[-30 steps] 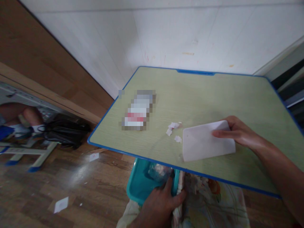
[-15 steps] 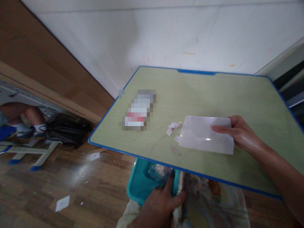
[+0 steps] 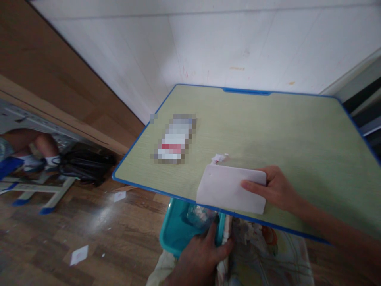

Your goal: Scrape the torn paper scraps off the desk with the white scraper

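Note:
My right hand [image 3: 278,188] pinches the right end of a flat, white, rectangular plastic sheet [image 3: 229,188], thumb on top. The sheet lies low over the desk's front edge, its lower left corner by the blue rim. Small torn paper scraps [image 3: 219,158] lie just behind its left end. Below the desk edge, my left hand [image 3: 204,252] grips the right side of a teal plastic bin [image 3: 171,230], fingers over its rim. Inside the bin is a clear crumpled plastic bag [image 3: 201,215], partly hidden by the desk edge and my fingers.
A pixelated phone-like object [image 3: 175,139] rests on the left of the blue-edged desk [image 3: 282,123]. Patterned cloth [image 3: 268,258] spreads below the desk. Paper pieces [image 3: 79,255] lie on the wooden floor. At left are a black bag [image 3: 86,163] and a seated person's legs [image 3: 41,145].
My right hand has swept the white sheet left and toward the desk's front edge. Some scraps in its path are now out of sight. My left hand and the bin stay in place.

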